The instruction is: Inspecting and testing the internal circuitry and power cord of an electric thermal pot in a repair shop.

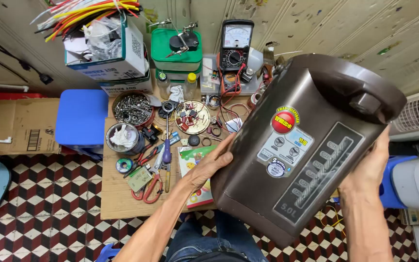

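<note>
Checkered red, black and white floor tiles [49, 204] ran under a low wooden work board [117, 194], with pale panelled wall [316, 24] at the far side. Biggest item was the dark brown electric water boiler [301, 145], held up off the board between both hands, tipped so its front panel and stickers faced the camera, probably for inspection. Left hand [214, 162] pressed flat on the boiler's left side wall, fingers spread and laid against it, thumb up along the edge. Right hand [370, 167] cupped the right side near the lid end, fingers wrapped behind the body and mostly hidden, so a squeeze from both sides carried the weight. Boiler sat fully between the two palms, touching both, above the person's knees and the near right part of the board.

Blue plastic stool [81, 118] stood left of the board, flattened cardboard [15, 126] further left. Cardboard box [107, 48] stuffed with coloured tubing sat far left, green tubs [176, 51] beside it. Analog multimeter [234, 46] stood against the wall, leads trailing. Round tin of screws [132, 107] and a plate of small parts [192, 117] lay mid-board, within reach. Red-handled pliers [149, 187] lay nearer, untouched.
</note>
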